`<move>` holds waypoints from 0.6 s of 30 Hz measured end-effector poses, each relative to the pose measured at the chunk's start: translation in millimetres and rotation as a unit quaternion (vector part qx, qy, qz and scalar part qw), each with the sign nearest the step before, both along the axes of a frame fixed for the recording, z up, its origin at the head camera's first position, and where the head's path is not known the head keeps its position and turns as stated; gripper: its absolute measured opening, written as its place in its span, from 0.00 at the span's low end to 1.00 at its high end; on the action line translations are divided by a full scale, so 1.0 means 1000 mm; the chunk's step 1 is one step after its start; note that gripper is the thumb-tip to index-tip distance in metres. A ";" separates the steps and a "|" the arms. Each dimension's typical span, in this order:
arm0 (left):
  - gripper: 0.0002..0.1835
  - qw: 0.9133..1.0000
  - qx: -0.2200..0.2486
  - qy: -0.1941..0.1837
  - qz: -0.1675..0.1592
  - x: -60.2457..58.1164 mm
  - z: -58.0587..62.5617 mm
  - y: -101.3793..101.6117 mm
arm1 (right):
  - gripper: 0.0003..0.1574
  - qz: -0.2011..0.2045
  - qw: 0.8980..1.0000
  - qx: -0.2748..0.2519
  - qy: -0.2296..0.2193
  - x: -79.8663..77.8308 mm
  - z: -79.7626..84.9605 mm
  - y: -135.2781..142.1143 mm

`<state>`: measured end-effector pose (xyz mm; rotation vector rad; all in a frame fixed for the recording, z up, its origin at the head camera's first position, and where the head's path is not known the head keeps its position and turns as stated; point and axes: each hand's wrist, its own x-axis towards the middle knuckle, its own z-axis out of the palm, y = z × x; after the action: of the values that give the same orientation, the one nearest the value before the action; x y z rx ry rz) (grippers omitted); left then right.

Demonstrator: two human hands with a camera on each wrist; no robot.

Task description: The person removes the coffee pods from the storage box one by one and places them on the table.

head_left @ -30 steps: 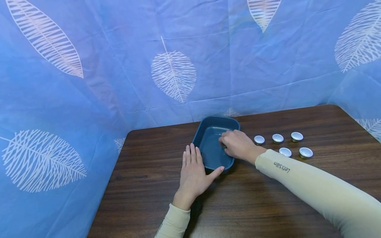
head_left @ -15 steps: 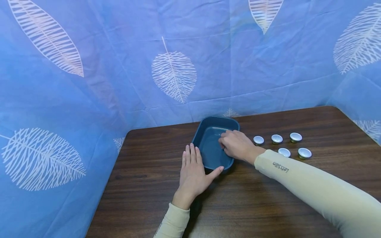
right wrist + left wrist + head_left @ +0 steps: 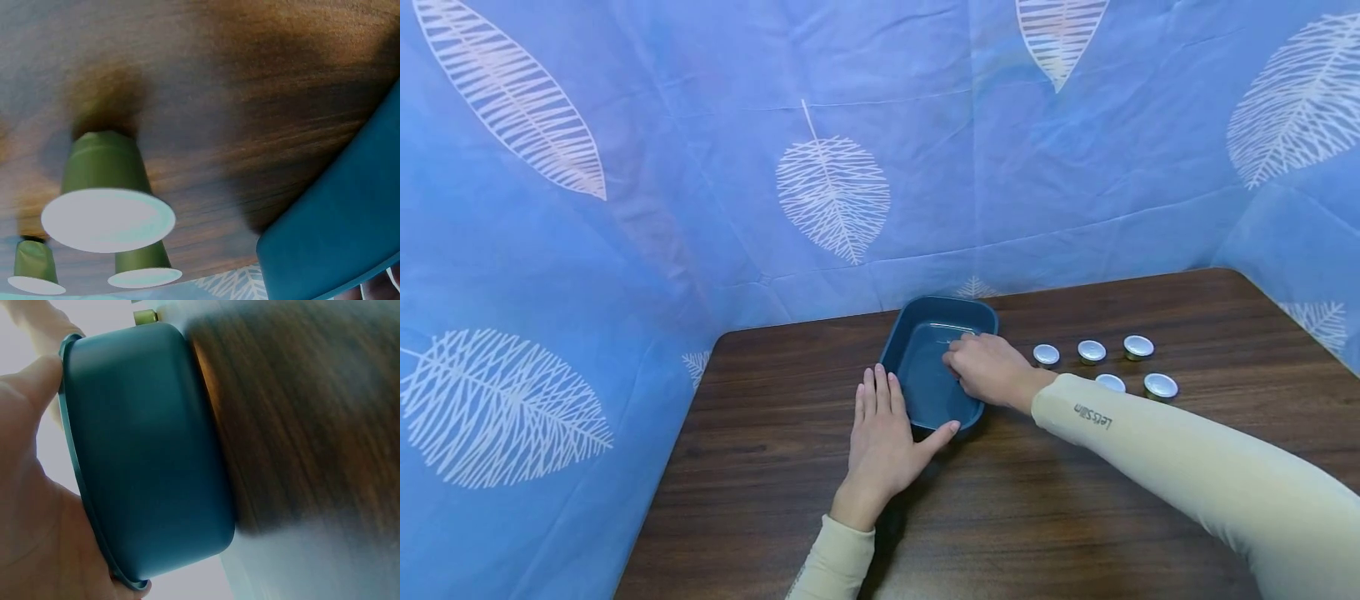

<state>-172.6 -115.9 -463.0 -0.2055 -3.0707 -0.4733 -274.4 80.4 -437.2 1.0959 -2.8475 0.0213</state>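
Note:
A deep blue-green rectangular dish (image 3: 925, 408) stands on the table, its outer wall (image 3: 147, 450) filling the left wrist view. My left hand (image 3: 883, 446) rests along its near left side, fingers straight against the rim and thumb stretched across the near corner. Over the right wall reaches my right hand (image 3: 988, 367), its fingers curled and pointing down inside the dish around a small green coffee capsule, which the hand itself hides now. Several more green coffee capsules (image 3: 106, 165) with silvery lids up stand right of the dish, one lid (image 3: 1109, 383) partly covered by my right sleeve.
The dark wood tabletop (image 3: 760, 467) ends at a back edge close behind the dish. A blue cloth (image 3: 700, 167) printed with white leaves hangs behind and to the left. My right forearm (image 3: 1180, 450) crosses low in front of the capsules.
Both hands keep nearly the same place at the dish, while the whole head view shifts slightly. A green sliver seen under my right fingers a second ago is now out of sight.

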 end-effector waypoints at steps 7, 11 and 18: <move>0.64 1.000 0.000 -0.003 0.001 0.001 0.000 0.000 | 0.06 -0.004 1.000 -0.010 0.006 0.000 -0.002 0.000; 0.64 1.000 -0.001 0.000 -0.001 0.000 0.000 -0.001 | 0.08 -0.004 1.000 -0.015 0.007 0.000 -0.004 0.000; 0.64 1.000 -0.008 -0.012 0.000 -0.001 0.001 -0.001 | 0.08 -0.007 1.000 -0.013 0.010 -0.001 -0.003 0.000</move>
<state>-173.5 -116.8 -462.5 -0.2014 -3.0988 -0.4543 -275.1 80.6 -440.3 1.0660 -2.8282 0.0460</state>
